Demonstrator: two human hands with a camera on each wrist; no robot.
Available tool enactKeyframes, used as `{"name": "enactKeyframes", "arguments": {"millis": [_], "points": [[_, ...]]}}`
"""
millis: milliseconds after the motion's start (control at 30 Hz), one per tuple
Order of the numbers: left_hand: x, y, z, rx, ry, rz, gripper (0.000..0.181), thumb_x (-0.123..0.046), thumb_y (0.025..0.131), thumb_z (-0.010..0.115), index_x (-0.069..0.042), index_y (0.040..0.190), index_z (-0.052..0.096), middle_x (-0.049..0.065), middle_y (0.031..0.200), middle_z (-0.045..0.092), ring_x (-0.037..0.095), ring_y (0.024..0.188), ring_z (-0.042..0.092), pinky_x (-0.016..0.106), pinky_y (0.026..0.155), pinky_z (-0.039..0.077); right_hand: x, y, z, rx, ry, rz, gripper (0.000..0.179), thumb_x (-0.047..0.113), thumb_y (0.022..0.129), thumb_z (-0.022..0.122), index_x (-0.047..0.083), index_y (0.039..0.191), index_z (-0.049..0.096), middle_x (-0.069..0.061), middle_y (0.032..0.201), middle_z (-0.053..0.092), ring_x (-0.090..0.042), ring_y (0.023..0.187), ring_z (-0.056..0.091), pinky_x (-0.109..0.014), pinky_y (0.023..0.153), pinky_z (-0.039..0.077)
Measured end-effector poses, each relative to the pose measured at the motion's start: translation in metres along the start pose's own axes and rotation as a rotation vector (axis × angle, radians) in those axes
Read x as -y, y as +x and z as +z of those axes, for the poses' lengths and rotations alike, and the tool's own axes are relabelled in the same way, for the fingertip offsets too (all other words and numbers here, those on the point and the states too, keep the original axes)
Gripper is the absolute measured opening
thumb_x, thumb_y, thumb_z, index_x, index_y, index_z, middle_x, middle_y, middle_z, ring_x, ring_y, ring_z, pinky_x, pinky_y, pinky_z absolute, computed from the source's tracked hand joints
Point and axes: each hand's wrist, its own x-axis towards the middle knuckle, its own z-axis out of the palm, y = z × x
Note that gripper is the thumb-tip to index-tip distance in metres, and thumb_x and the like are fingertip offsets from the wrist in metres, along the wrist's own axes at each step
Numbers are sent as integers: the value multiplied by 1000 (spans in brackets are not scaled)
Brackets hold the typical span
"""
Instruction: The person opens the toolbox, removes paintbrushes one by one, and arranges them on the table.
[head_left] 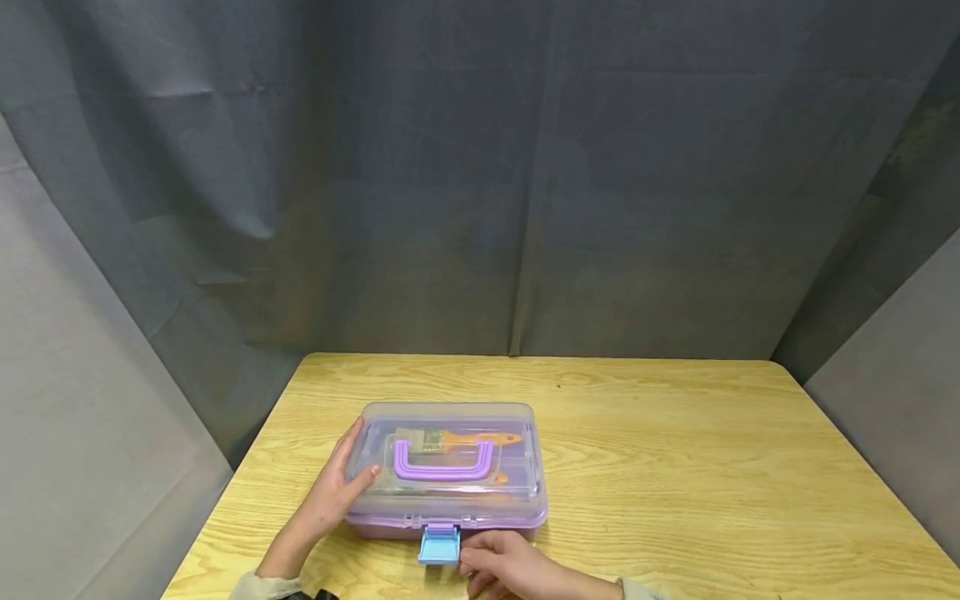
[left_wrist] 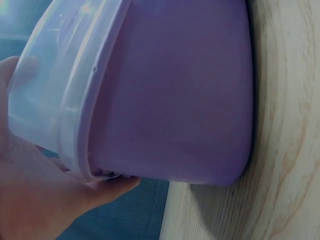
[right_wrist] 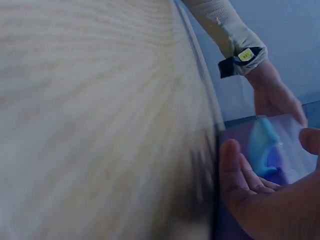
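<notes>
A plastic storage box with a clear lid and purple base sits near the table's front, left of middle. My left hand holds its left side, thumb on the lid and fingers reaching toward the back corner; in the left wrist view a finger lies under the lid's rim. The light-blue latch on the front is flipped outward. Right beside it is my right hand, its thumb and fingers apart in the right wrist view, where the latch shows just beyond the fingertips. The purple handle lies flat.
Through the lid a paintbrush with an orange handle is visible, plus a small orange piece. The wood-grain table extends to the right of the box. Dark grey curtain hangs behind, with pale panels at both sides.
</notes>
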Motion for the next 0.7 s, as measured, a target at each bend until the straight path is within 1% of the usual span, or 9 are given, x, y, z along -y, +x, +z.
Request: {"name": "enactKeyframes", "arguments": {"millis": [100, 167, 233, 300, 367, 433, 533, 600, 700], "points": [[1, 1, 0, 5, -8, -2, 70, -9, 84, 56, 7, 137, 13, 28, 139, 13, 44, 125, 12, 58, 97, 10, 7, -10, -9, 9, -88, -8, 40, 22, 88, 51, -10, 113, 50, -12, 91, 61, -26, 80, 59, -37, 64, 50], [6, 2, 0, 7, -13, 6, 70, -10, 84, 56, 6, 137, 14, 28, 139, 13, 44, 125, 12, 59, 97, 10, 13, -17, -17, 15, -211, -51, 40, 22, 88, 52, -8, 114, 50, -7, 92, 61, -19, 82, 58, -33, 66, 50], [14, 3, 0, 11, -14, 16, 70, -12, 85, 56, 3, 139, 13, 26, 140, 13, 42, 126, 11, 59, 97, 10, 21, -25, -26, 5, -349, -123, 38, 25, 89, 52, -5, 113, 53, -2, 93, 60, -12, 82, 56, -28, 66, 48], [23, 4, 0, 12, -11, 20, 71, -15, 85, 56, -1, 140, 13, 23, 141, 13, 41, 127, 11, 58, 97, 10, 27, -32, -35, -44, -513, -226, 35, 28, 89, 51, -1, 108, 58, 4, 89, 61, -6, 79, 55, -23, 65, 47], [33, 5, 1, 14, -13, 15, 72, -18, 85, 57, -5, 141, 13, 19, 143, 13, 38, 128, 11, 57, 98, 10, 32, -38, -44, -137, -645, -330, 29, 30, 88, 52, 5, 99, 63, 9, 83, 61, -2, 74, 55, -20, 60, 47], [37, 6, 1, 18, -27, 2, 74, -21, 85, 57, -7, 141, 12, 18, 143, 11, 36, 128, 9, 55, 99, 9, 35, -41, -52, -287, -747, -423, 19, 30, 86, 56, 13, 86, 64, 13, 74, 59, 0, 64, 53, -18, 54, 46], [39, 6, 0, 21, -55, -30, 77, -24, 85, 57, -8, 142, 8, 17, 144, 8, 35, 129, 7, 54, 100, 8, 34, -41, -62, -534, -850, -473, 13, 33, 80, 63, 24, 75, 55, 16, 64, 50, 0, 53, 46, -17, 46, 41], [39, 6, 0, 22, -67, -53, 79, -25, 85, 57, -8, 142, 5, 17, 144, 6, 35, 129, 6, 53, 100, 7, 31, -39, -69, -639, -885, -470, 20, 37, 76, 66, 24, 79, 51, 16, 69, 48, 0, 55, 45, -18, 47, 41], [39, 5, 0, 24, -68, -72, 80, -26, 85, 57, -7, 141, 4, 18, 144, 6, 36, 129, 5, 53, 100, 7, 26, -34, -76, -649, -916, -463, 41, 42, 74, 66, 18, 102, 50, 10, 91, 51, -4, 75, 50, -22, 59, 46]]}}
